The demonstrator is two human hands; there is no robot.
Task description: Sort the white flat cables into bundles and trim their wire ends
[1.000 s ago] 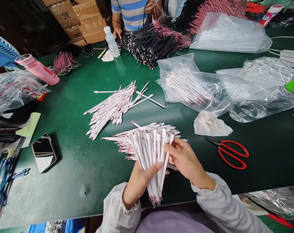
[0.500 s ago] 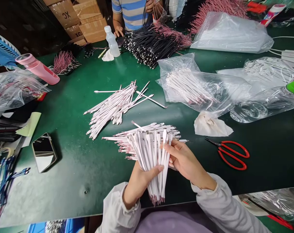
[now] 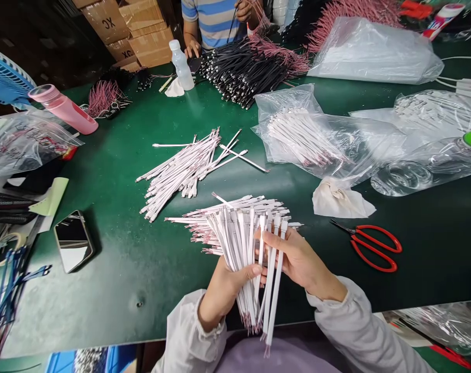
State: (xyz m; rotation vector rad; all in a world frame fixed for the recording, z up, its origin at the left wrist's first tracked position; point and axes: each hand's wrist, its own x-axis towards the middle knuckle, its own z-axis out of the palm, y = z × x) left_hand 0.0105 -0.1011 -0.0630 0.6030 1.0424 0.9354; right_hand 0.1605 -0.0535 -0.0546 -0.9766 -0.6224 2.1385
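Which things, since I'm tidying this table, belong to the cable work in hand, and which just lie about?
Likely the job's:
white cables in left hand and right hand
near white pile
farther white pile

Apparently lying about:
phone
pink bottle
crumpled tissue
red-handled scissors, untouched

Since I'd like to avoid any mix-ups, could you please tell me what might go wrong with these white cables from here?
The fanned bundle of white flat cables in the left hand could slip and spread. The few separated cables in the right hand might, if dropped, mix with the white cable pile beyond. Their pinkish wire ends reach toward the purple clothing and could snag.
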